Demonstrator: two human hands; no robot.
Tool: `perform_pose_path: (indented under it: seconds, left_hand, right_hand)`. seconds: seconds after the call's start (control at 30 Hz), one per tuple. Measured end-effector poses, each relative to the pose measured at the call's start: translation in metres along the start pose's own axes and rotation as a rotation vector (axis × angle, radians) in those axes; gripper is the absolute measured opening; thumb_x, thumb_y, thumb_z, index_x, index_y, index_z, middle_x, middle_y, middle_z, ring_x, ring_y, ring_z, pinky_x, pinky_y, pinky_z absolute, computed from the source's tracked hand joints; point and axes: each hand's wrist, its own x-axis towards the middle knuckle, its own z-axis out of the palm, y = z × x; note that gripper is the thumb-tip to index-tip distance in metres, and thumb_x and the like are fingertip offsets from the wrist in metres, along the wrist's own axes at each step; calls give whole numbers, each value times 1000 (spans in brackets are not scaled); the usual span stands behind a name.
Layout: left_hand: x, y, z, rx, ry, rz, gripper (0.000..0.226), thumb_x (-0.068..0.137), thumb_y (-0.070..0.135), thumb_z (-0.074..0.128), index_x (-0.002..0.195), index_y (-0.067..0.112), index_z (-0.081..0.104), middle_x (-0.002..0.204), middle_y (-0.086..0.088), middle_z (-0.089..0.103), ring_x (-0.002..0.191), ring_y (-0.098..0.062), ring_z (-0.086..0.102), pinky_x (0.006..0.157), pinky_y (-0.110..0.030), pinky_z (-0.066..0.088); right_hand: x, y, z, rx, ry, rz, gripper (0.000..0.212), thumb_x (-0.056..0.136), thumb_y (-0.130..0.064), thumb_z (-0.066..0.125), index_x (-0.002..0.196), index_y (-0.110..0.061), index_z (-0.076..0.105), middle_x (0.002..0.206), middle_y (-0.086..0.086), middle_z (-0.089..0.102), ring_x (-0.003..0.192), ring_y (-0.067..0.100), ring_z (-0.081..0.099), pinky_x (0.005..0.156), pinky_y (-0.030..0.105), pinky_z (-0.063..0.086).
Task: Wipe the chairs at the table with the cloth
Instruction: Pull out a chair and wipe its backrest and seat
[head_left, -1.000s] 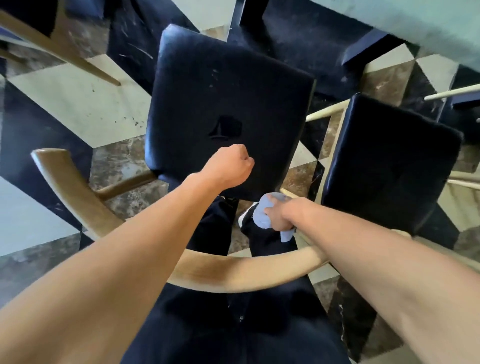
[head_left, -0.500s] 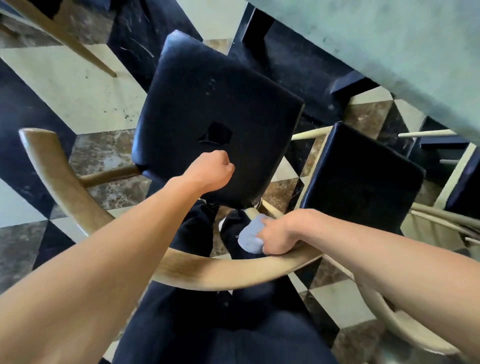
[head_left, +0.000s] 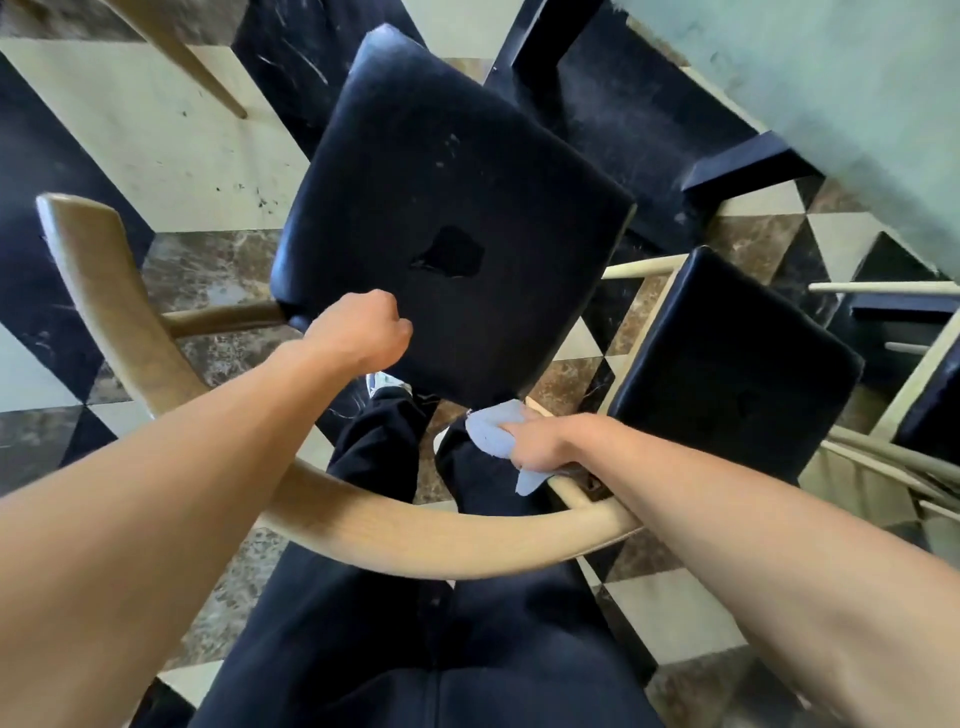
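Below me stands a chair with a black padded seat (head_left: 447, 208) and a curved wooden back rail (head_left: 395, 530). The seat has a torn patch in its middle. My right hand (head_left: 545, 441) presses a light blue cloth (head_left: 493, 431) against the wooden strut that joins the rail to the seat's right rear corner. My left hand (head_left: 363, 327) is a closed fist resting on the seat's rear edge, with nothing visible in it. A second chair with a black seat (head_left: 727, 358) stands close on the right.
A pale green table top (head_left: 810, 88) fills the upper right, with dark legs (head_left: 748, 161) beneath it. The floor is tiled in black, cream and brown marble. My dark trousers and a shoe show under the back rail. Wooden legs of other chairs cross the top left and right.
My right hand with the cloth has slid along the strut, from the back rail up toward the seat's rear corner. The left fist stays on the seat's rear edge.
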Motion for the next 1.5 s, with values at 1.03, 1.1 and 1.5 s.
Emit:
perform_pose_path:
  seconds: [1.03,1.1,1.5]
  left_hand:
    - [-49,-35,-116,121,786,341,21,89,20,50,75,6,59,69,-10,62,62,-32,53,57,-40,45]
    - [-56,-46,-138,0,902,293,23,88,19,48,75,5,60,71,-11,61,66,-30,53,63,-39,44]
    - [-60,-87,-143,-288,920,-138,22,87,28,50,71,15,56,71,0,62,61,-13,53,55,-26,36]
  right_hand:
    - [2,-152,-48,847,630,-284,28,95,-15,47,117,-25,61,114,-1,68,108,20,62,93,32,49]
    - [-1,-190,-51,967,624,-472,25,96,-14,49,111,-30,61,113,0,70,106,15,65,89,26,50]
    - [22,-289,-32,1087,424,-811,39,103,-33,41,71,-25,60,70,-15,59,68,-1,55,65,20,46]
